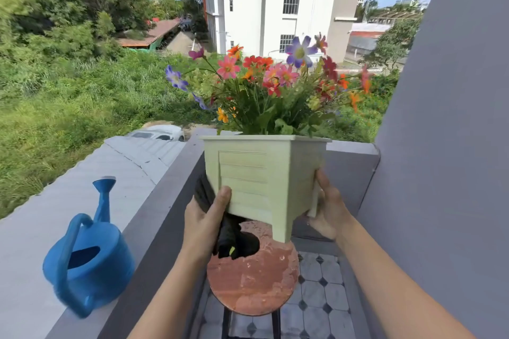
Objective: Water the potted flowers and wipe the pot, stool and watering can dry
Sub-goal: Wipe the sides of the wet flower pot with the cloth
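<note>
Above the round wet stool (253, 283), square ribbed plastic pot (261, 173) in both hands' closed grip, left hand (203, 223), right hand (329, 212).

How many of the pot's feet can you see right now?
2: one foot at the pot's near corner above the stool, one by the right hand. Others may be hidden.
</note>
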Demonstrator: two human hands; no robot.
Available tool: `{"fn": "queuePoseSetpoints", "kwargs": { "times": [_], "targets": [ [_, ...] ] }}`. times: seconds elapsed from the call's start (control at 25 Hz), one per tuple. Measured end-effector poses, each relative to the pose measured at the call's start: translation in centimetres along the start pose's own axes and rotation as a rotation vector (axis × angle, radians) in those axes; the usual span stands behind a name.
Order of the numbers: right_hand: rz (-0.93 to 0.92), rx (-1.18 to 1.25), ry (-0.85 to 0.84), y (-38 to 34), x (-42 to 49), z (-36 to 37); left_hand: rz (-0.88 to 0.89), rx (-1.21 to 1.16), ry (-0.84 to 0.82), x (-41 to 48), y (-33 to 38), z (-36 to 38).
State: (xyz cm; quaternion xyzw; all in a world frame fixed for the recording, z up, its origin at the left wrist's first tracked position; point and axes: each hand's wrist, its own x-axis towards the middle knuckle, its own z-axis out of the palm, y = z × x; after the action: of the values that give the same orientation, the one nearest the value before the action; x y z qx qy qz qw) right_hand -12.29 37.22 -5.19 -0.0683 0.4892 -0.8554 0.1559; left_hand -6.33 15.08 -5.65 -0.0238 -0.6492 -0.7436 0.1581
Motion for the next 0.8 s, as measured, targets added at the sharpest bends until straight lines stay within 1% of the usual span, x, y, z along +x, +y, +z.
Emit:
{"fn": "queuePoseSetpoints", "kwargs": {
  "times": [0.08, 0.2, 0.28, 0.32, 0.36, 0.44, 0.52, 0.56, 0.64, 0.72, 0.8],
  "targets": [
    [0.011, 0.01, -0.001, -0.5, -0.6, 0.9, 0.071, 0.076, 0.107, 0.1, 0.0, 0.5],
    [0.016, -0.05, 0.079, -0.1, -1.4, 2.5, 0.157, 0.257, 0.269, 0.6, 0.5, 1.6],
    [-0.03, -0.212, 0.047, 0.4, -1.7, 3.9, 0.183, 0.322, 0.318, 0.5, 0.1, 2.2],
    [-0.059, -0.299, 0.062, 0.9, -1.7, 4.6, 0.183, 0.34, 0.333, 0.1, -0.4, 2.5],
    [-0.098, -0.359, 0.124, 1.4, -1.7, 5.2, 0.176, 0.351, 0.343, -0.2, -0.9, 2.7],
    [-0.179, -0.409, 0.316, 2.8, -1.4, 5.3, 0.169, 0.366, 0.355, -1.2, -1.8, 3.1],
    [-0.249, -0.451, 0.48, 4.0, -1.0, 4.6, 0.158, 0.389, 0.339, -2.0, -2.0, 3.3],
    [-0.277, -0.483, 0.531, 4.3, -1.0, 4.1, 0.145, 0.402, 0.31, -2.4, -2.0, 3.4],
    [-0.291, -0.495, 0.566, 4.6, -0.9, 2.9, 0.18, 0.487, 0.218, -3.3, -2.0, 3.5],
    [-0.329, -0.456, 0.554, 4.2, -1.1, 2.1, 0.291, 0.61, 0.109, -4.0, -2.0, 3.2],
    [-0.365, -0.438, 0.544, 3.8, -1.3, 1.4, 0.355, 0.71, 0.04, -4.2, -1.7, 3.0]
  ]
}}
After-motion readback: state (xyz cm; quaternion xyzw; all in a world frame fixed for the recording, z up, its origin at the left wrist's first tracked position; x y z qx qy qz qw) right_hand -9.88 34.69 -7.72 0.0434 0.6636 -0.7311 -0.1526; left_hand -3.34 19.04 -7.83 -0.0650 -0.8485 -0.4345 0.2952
